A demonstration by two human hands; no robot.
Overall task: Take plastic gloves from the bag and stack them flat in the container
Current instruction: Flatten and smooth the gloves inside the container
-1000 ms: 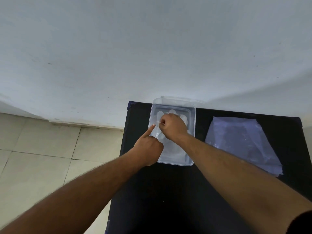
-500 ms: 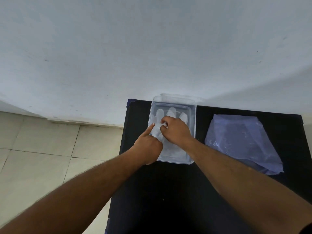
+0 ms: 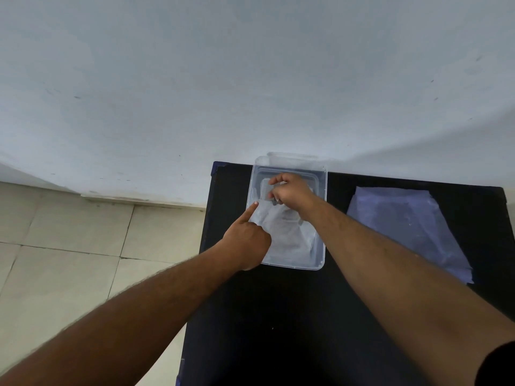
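Note:
A clear plastic container (image 3: 320,190) sits at the back left of the black table (image 3: 278,316). Thin plastic gloves (image 3: 287,235) lie flat inside it. My left hand (image 3: 246,243) rests on the container's left side, its index finger stretched out and pressing the glove's left edge down, the other fingers curled. My right hand (image 3: 291,192) is over the far half of the container, its fingertips pinching the glove near its finger end. The translucent bluish bag (image 3: 404,227) lies flat on the table to the right of the container.
A pale wall runs right behind the table. Beige floor tiles (image 3: 69,246) lie to the left, below the table's left edge. The table's near part is bare black surface.
My right hand has moved toward the far end of the container, pinching the glove there. My left index finger has stayed on the glove's left edge.

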